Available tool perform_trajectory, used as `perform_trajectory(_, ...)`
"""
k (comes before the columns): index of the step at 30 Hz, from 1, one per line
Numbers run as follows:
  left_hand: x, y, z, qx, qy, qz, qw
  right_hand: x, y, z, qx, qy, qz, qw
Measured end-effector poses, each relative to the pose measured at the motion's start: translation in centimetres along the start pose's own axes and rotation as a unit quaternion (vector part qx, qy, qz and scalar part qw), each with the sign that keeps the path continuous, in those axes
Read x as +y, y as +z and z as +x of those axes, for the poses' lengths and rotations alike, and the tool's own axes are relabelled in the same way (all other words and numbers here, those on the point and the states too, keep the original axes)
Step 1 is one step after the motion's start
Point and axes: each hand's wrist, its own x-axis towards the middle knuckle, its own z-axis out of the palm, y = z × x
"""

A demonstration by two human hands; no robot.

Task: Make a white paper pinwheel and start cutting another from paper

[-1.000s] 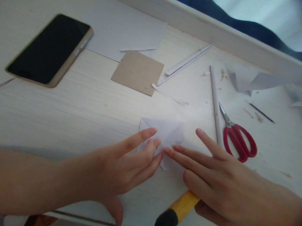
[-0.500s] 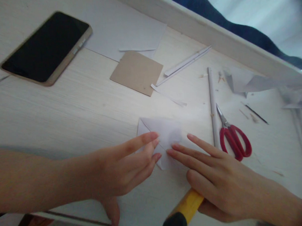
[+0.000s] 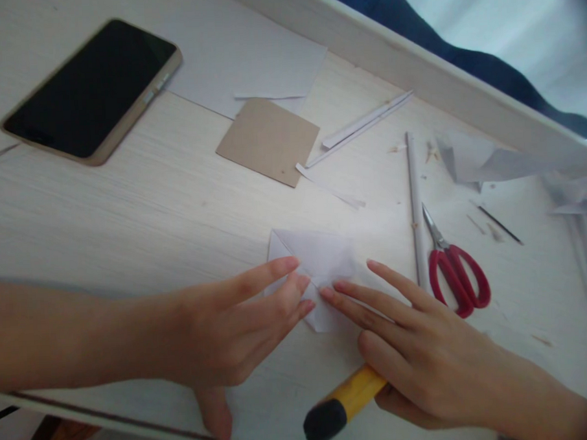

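Head view: the left hand (image 3: 230,326) and right hand (image 3: 426,357) lie flat, fingers spread wide, fingertips pressing a folded paper (image 3: 315,264) on the surface (image 3: 127,208); neither grips it. A yellow-and-black tool (image 3: 343,403) lies under the right palm, whether touching I cannot tell. Likely risk: the paper slips under uneven pressure and the crease runs crooked, or the tool rolls off the near edge. Scissors (image 3: 454,274) lie just right. No containers show.
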Motion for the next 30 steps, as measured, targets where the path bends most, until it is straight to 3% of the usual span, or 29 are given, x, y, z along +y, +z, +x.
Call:
perform_trajectory(9,0.98,0.26,-0.03,0.025,-0.061,-0.025,0.997,-0.07,0.31,-0.16,0.012,0.0,-0.013,1.0)
perform_trajectory(14,0.49,0.4,0.17,0.063,-0.021,-0.025,0.997,-0.09,0.43,-0.1,0.021,0.001,-0.013,1.0)
perform_trajectory(20,0.52,0.21,0.11,0.0,-0.012,-0.054,0.998,-0.15,0.54,-0.13,0.022,-0.005,-0.024,0.999)
perform_trajectory(30,0.68,0.32,0.13,-0.023,-0.034,-0.082,0.996,-0.31,0.55,-0.2,0.028,0.002,-0.026,0.999)
